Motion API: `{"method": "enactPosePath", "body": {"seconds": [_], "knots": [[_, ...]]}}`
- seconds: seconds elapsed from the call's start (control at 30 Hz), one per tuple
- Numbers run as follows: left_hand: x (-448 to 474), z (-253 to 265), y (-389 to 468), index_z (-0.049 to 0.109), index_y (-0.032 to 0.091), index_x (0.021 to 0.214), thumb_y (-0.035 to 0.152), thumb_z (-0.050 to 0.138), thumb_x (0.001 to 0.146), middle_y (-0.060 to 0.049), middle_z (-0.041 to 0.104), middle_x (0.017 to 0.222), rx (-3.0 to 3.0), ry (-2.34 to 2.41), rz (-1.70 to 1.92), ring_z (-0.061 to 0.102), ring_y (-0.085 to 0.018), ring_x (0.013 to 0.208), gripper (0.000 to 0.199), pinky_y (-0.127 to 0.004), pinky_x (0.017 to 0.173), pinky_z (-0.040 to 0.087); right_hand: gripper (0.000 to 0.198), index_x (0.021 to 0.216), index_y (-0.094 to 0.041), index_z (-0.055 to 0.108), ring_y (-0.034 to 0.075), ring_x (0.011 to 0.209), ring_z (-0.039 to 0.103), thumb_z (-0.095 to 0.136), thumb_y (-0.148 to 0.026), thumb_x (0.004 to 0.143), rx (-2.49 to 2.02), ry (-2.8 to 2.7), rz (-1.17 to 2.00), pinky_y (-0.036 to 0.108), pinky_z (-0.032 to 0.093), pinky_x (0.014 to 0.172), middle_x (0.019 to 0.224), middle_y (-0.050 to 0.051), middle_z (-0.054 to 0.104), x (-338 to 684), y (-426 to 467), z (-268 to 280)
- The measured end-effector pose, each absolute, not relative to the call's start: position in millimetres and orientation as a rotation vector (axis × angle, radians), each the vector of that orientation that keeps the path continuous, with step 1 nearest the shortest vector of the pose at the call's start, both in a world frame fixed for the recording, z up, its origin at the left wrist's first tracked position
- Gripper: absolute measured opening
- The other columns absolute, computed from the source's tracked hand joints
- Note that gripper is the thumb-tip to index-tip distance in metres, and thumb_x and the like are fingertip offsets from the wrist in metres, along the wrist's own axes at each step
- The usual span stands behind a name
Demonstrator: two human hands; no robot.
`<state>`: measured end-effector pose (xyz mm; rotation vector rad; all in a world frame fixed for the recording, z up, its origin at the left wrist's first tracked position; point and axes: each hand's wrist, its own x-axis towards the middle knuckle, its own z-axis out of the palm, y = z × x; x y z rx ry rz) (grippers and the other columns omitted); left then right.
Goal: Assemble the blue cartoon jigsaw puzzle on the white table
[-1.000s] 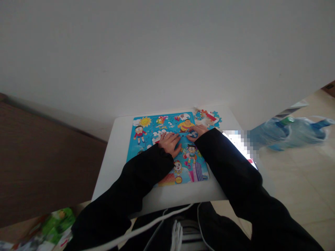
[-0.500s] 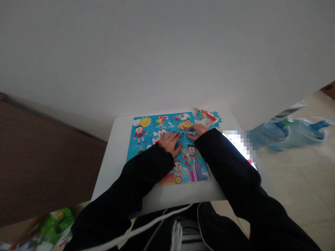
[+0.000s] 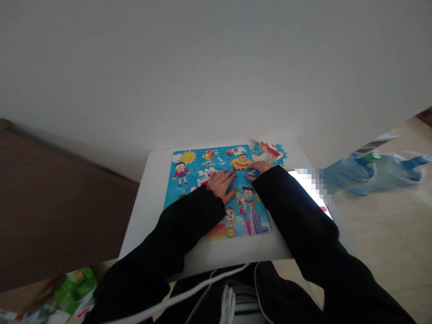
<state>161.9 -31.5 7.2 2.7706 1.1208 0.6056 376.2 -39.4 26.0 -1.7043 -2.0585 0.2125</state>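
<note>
A blue cartoon jigsaw puzzle [image 3: 184, 183] lies flat on a small white table [image 3: 146, 189]. My left hand [image 3: 221, 184] rests palm down on its middle, fingers stretched out and slightly spread, with nothing in them. Near the puzzle's right edge is my right hand [image 3: 259, 169], its fingers curved and its thumb set apart from them, touching the surface. No piece shows between them. Beyond that hand, several loose puzzle pieces [image 3: 270, 152] sit at the table's back right. My left wrist and sleeve cover the puzzle's lower left part.
A phone with a lit screen [image 3: 312, 191] lies at the table's right, partly under my right sleeve. A pale wall [image 3: 216, 76] stands behind the table. Large blue plastic bottles [image 3: 388, 173] are on the floor at right. A brown panel [image 3: 64, 207] stands at left.
My right hand has shifted slightly right, uncovering more of the figure in the yellow striped shirt. My left hand stays on the puzzle in nearly the same place.
</note>
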Motion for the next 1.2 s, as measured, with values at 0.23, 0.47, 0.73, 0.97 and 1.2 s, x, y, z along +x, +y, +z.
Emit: {"method": "enactPosePath", "body": {"seconds": [0.23,0.47,0.73,0.97,1.2], "knots": [[162,13,-32,0.054,0.019,0.116,0.035,0.046,0.082,-0.008,0.054,0.122,2.8,1.025,0.501,0.041,-0.028,0.119,0.038,-0.051,0.096,0.033,0.018,0.083,-0.026,0.067,0.022,0.092,0.059,0.057,-0.037,0.073,-1.678,-2.137,0.207,0.041,0.04,0.092,0.09,0.002,0.067,381,-45,27],[162,11,-33,0.054,0.02,0.115,0.033,0.046,0.082,-0.008,0.056,0.119,2.792,1.066,0.554,0.042,-0.026,0.119,0.037,-0.051,0.099,0.031,0.023,0.091,-0.024,0.066,0.021,0.094,0.058,0.055,-0.037,0.076,-1.694,-2.156,0.2,0.04,0.041,0.092,0.094,0.003,0.066,377,-44,18],[162,14,-33,0.054,0.02,0.116,0.033,0.046,0.082,-0.007,0.055,0.12,2.799,1.074,0.518,0.043,-0.027,0.118,0.037,-0.052,0.098,0.032,0.028,0.094,-0.023,0.066,0.021,0.087,0.06,0.055,-0.04,0.075,-1.681,-2.059,0.159,0.041,0.036,0.097,0.09,0.004,0.067,387,-46,30],[162,16,-34,0.054,0.021,0.115,0.034,0.044,0.083,-0.007,0.053,0.123,2.807,1.029,0.499,0.042,-0.028,0.119,0.036,-0.052,0.097,0.032,0.024,0.082,-0.024,0.068,0.018,0.08,0.061,0.057,-0.043,0.073,-1.707,-2.025,0.18,0.035,0.041,0.09,0.08,0.002,0.067,395,-48,34],[163,16,-34,0.051,0.021,0.119,0.037,0.045,0.083,-0.007,0.05,0.126,2.825,1.022,0.419,0.042,-0.029,0.118,0.041,-0.054,0.096,0.032,0.027,0.08,-0.024,0.069,0.018,0.08,0.06,0.057,-0.046,0.072,-1.735,-2.071,0.217,0.031,0.043,0.082,0.081,0.003,0.065,397,-50,41]]}}
